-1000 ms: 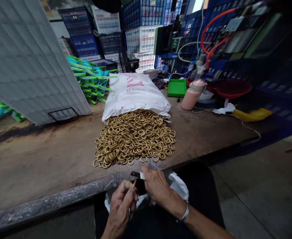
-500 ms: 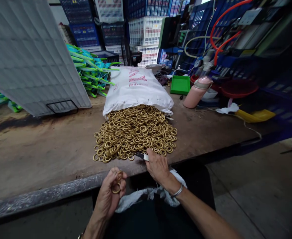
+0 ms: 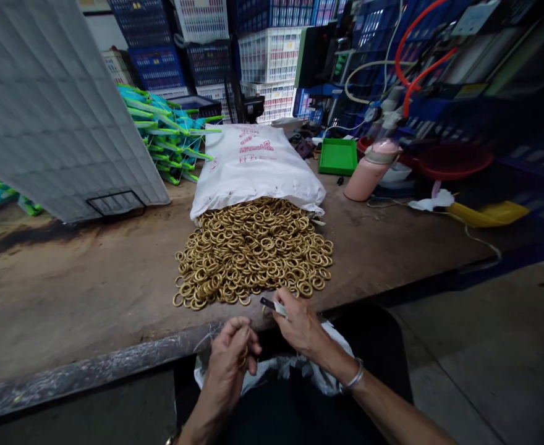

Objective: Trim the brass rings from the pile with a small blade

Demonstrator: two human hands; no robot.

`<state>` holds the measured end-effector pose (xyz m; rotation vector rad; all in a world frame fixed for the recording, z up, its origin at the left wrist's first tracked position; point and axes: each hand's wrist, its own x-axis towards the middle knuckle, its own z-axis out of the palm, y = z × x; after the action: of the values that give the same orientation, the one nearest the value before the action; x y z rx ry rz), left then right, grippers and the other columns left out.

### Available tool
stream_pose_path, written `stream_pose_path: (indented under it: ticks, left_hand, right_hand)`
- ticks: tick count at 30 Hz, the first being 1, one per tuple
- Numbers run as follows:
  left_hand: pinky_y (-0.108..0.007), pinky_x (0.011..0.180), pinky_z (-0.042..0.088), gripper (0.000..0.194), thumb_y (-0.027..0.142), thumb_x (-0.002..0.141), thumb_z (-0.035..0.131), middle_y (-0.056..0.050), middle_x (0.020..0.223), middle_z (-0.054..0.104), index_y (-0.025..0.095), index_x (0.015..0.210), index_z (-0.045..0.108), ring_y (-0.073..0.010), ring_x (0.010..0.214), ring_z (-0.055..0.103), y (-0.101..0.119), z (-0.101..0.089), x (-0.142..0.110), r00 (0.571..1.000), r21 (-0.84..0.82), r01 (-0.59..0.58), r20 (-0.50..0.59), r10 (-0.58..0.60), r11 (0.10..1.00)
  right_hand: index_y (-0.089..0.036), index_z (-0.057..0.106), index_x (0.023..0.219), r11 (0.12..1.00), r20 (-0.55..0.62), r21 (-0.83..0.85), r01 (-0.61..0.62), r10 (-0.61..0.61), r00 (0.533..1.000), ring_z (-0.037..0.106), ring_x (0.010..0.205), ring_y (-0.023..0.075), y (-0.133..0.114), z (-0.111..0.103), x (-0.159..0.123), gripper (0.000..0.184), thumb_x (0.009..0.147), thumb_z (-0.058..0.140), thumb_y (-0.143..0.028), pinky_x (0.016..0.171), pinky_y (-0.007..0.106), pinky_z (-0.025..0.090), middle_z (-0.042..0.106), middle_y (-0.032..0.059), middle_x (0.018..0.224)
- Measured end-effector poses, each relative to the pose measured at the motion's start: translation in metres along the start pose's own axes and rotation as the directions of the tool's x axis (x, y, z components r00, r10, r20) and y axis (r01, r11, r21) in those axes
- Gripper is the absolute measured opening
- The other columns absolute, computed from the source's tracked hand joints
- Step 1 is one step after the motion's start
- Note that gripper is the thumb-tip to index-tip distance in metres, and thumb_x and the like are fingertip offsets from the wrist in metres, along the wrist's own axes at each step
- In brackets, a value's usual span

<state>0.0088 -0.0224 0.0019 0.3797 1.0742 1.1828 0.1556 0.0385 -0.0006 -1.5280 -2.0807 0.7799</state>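
Note:
My left hand point(image 3: 228, 361) is closed just off the table's front edge, its fingers curled round a gold ring point(image 3: 243, 357) that shows only in part. Whether more rings sit in that palm is hidden. In my right hand point(image 3: 302, 327) is a small blade point(image 3: 267, 303) with a dark tip and a pale part by the fingers, pointing left; it looks like a knife. Right beyond both hands lies a heap of gold rings point(image 3: 253, 253), spilling from the mouth of a white sack point(image 3: 258, 170) with red print.
A grey ribbed panel point(image 3: 68, 111) leans at left, with green and blue pieces point(image 3: 170, 133) behind it. A green tray point(image 3: 337, 157), a pink bottle point(image 3: 371, 173) and a yellow scoop-like piece point(image 3: 489, 214) stand at right. Pale plastic point(image 3: 272, 368) lies at my lap.
My left hand has moved right and turned, so the rings in it show less. My right hand has drawn back slightly from the heap with the knife, nearer to the left hand.

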Motion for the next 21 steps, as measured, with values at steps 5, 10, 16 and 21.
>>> stream_pose_path:
  ticks: [5,10,16,21]
  left_hand:
    - [-0.014,0.031,0.024,0.032,0.040,0.069,0.062,0.008,0.045,0.045,0.016,0.088,0.053,-0.0047,0.035,0.033,-0.013,0.008,0.009,0.996,0.203,-0.088,-0.007,0.091,0.975]
    - [-0.016,0.036,0.023,0.029,0.044,0.068,0.061,0.009,0.044,0.038,0.015,0.069,0.055,-0.0036,0.036,0.027,-0.010,0.010,0.010,0.989,0.317,-0.110,-0.057,0.135,0.942]
    - [-0.021,0.056,0.038,0.015,0.031,0.071,0.061,0.001,0.058,0.055,0.017,0.068,0.065,-0.0122,0.056,0.047,-0.003,0.004,0.006,0.910,0.551,-0.362,0.037,0.412,0.752]
    - [-0.022,0.062,0.039,0.011,0.028,0.068,0.064,-0.002,0.065,0.060,0.018,0.070,0.068,-0.0157,0.063,0.051,0.000,0.008,0.003,0.905,0.503,-0.398,0.075,0.419,0.767]
  right_hand:
    - [-0.019,0.044,0.070,0.934,0.014,0.348,-0.075,0.075,0.997,0.044,0.059,0.0099,-0.015,0.002,-0.006,0.012,0.079,0.041,-0.025,0.057,0.020,0.033,0.046,-0.0043,0.063]
    - [-0.018,0.045,0.069,0.903,0.069,0.414,-0.112,0.091,0.993,0.041,0.060,0.0097,-0.016,0.003,-0.009,0.012,0.078,0.043,-0.026,0.057,0.021,0.032,0.043,-0.0051,0.062]
    - [-0.017,0.049,0.073,0.902,0.097,0.418,-0.109,0.075,0.992,0.041,0.059,0.0091,-0.017,-0.003,-0.009,0.012,0.078,0.043,-0.027,0.055,0.020,0.031,0.045,-0.0051,0.063]
    - [-0.018,0.046,0.063,0.929,0.101,0.361,-0.084,0.051,0.994,0.039,0.056,0.0087,-0.018,0.003,-0.008,0.022,0.080,0.042,-0.030,0.053,0.020,0.030,0.041,-0.0056,0.056]
